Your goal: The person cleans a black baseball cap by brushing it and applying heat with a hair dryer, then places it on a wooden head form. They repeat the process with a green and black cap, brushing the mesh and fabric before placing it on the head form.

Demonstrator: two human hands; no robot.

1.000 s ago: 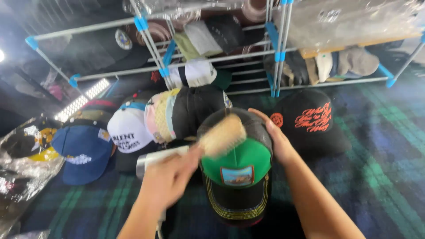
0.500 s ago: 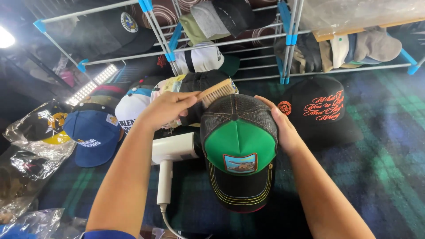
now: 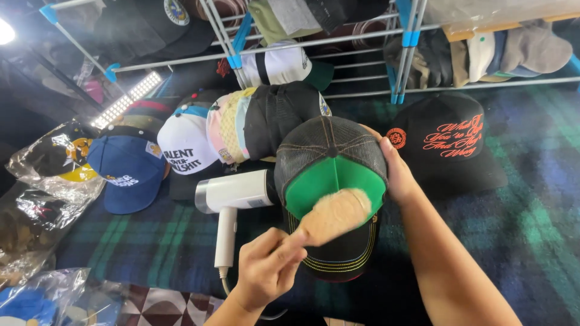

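A trucker cap [image 3: 329,154] with a green front panel, dark mesh back and black brim lies on a plaid blanket. My left hand [image 3: 266,268] grips a wooden brush [image 3: 334,212] whose pale bristle head rests on the cap's green front. On the cap's right side, my right hand [image 3: 396,166] steadies the mesh crown. A white handheld steamer [image 3: 232,196] lies just left of the cap, its cord running toward me.
A row of caps [image 3: 241,124] lies behind the steamer, a blue cap [image 3: 128,172] to the left. A black cap with red script [image 3: 450,142] sits right. Metal racks [image 3: 338,45] with more hats stand behind. Plastic-bagged caps [image 3: 45,181] lie far left.
My left hand has swept the brush from the back of the cap's crown down to its green front, toward me. The right hand has stayed on the cap's right side.
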